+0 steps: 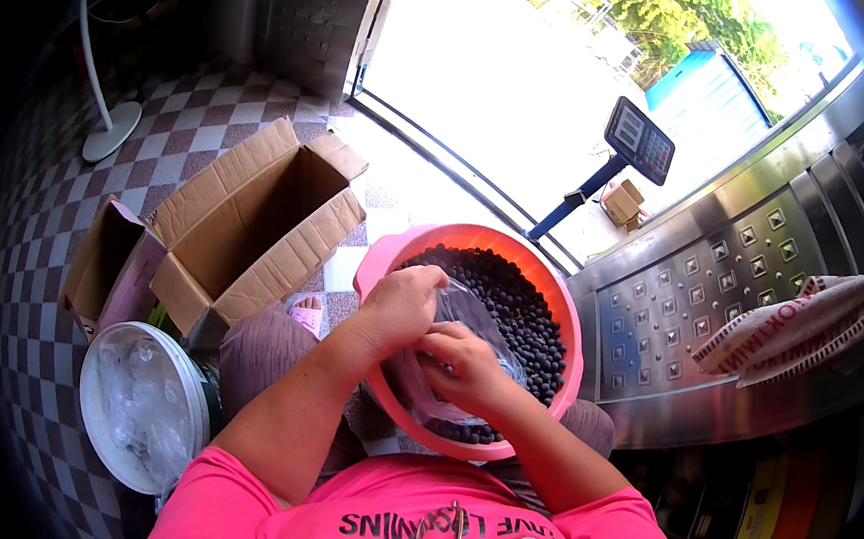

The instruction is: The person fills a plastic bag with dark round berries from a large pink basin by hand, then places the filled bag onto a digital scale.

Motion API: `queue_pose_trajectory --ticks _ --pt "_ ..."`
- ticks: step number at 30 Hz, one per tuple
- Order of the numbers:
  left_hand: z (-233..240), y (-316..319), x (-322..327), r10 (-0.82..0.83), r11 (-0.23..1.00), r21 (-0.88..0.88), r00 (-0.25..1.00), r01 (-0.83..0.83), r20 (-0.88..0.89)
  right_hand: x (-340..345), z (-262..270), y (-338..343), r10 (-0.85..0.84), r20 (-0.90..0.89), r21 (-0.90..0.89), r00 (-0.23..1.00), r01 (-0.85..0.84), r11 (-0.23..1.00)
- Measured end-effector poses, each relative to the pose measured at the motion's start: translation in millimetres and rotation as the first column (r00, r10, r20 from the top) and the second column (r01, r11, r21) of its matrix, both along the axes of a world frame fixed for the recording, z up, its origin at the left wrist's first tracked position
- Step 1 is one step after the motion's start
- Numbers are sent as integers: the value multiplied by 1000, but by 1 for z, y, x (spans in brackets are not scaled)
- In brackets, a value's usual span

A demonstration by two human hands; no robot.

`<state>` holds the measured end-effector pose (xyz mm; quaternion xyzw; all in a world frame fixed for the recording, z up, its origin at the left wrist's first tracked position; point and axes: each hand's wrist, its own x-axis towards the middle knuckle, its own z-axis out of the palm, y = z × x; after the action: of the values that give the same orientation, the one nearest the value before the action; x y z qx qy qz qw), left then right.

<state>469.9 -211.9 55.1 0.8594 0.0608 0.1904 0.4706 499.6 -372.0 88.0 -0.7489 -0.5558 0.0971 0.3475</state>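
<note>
A pink plastic basin (pixel 574 332) rests at my knees, holding many small round dark fruits or nuts (pixel 522 317). Over it, my left hand (pixel 403 301) has its fingers closed on the upper edge of a clear plastic bag (pixel 477 321). My right hand (pixel 463 365) is at the bag's near side with bent fingers; its fingertips are partly hidden, and the plastic lies around them. The bag spreads across the dark pieces, and its contents cannot be made out.
An open cardboard box (pixel 283 255) and a smaller box (pixel 113 262) stand at the left, near a white bucket (pixel 194 395) of clear plastic bags. A platform scale's display (pixel 640 141) stands by the doorway. A towel (pixel 796 332) hangs right.
</note>
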Motion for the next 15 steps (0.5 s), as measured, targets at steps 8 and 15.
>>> queue_pose_trajectory --ticks 8,15 --pt "16 -2 -6 -54 998 -24 996 52 -73 119 -38 -32 -537 -2 48 843 537 842" --pt "9 -4 -5 -46 999 -25 999 46 -22 147 -63 -17 -461 453 -151 763 575 804"
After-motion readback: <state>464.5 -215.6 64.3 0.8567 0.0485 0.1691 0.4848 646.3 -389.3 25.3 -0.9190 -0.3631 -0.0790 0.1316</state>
